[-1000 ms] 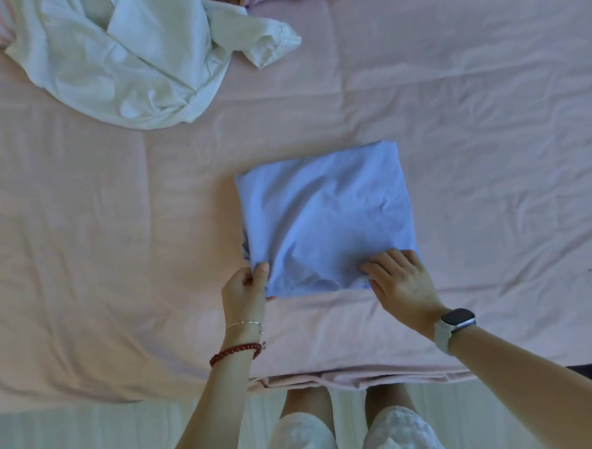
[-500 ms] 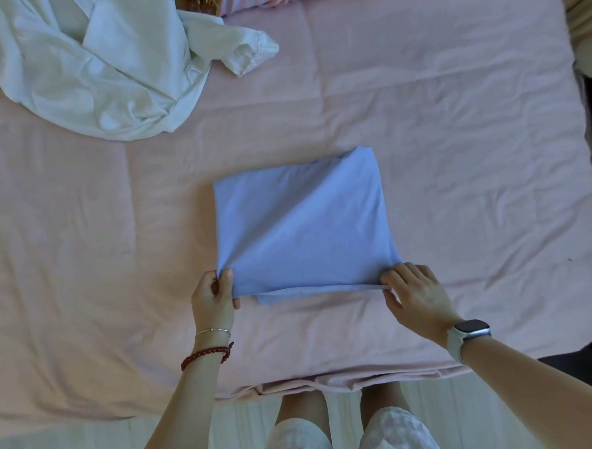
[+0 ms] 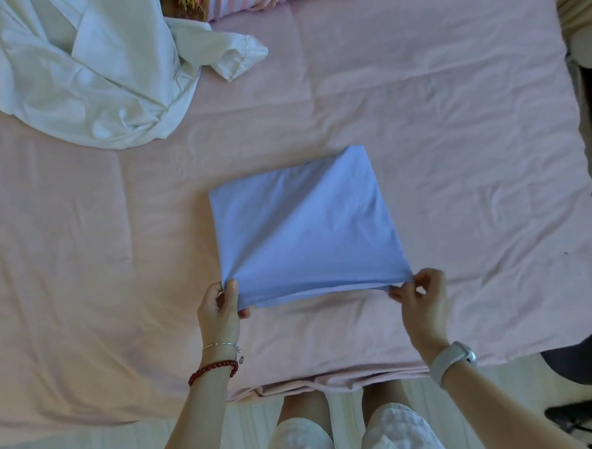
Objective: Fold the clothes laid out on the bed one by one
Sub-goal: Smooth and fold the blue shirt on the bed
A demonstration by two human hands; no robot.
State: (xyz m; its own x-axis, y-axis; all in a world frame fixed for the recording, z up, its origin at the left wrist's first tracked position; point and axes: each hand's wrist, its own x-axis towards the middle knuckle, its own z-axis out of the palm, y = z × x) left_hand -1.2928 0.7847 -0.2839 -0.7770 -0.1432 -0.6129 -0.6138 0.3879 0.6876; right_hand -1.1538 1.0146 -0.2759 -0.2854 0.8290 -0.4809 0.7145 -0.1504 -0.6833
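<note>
Left hand [image 3: 220, 309] pinches near left corner of folded blue garment [image 3: 305, 230], thumb on top. Right hand [image 3: 422, 296] pinches near right corner, fingers curled. Garment lies mid-bed on pink sheet [image 3: 454, 130], near edge pulled taut between hands. White shirt [image 3: 84, 70] crumpled at far left, well apart.

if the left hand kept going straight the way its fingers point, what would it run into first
The left hand points up the bed, so it would go first along the blue folded cloth that it pinches; the white shirt lies much farther off, to the left.
</note>
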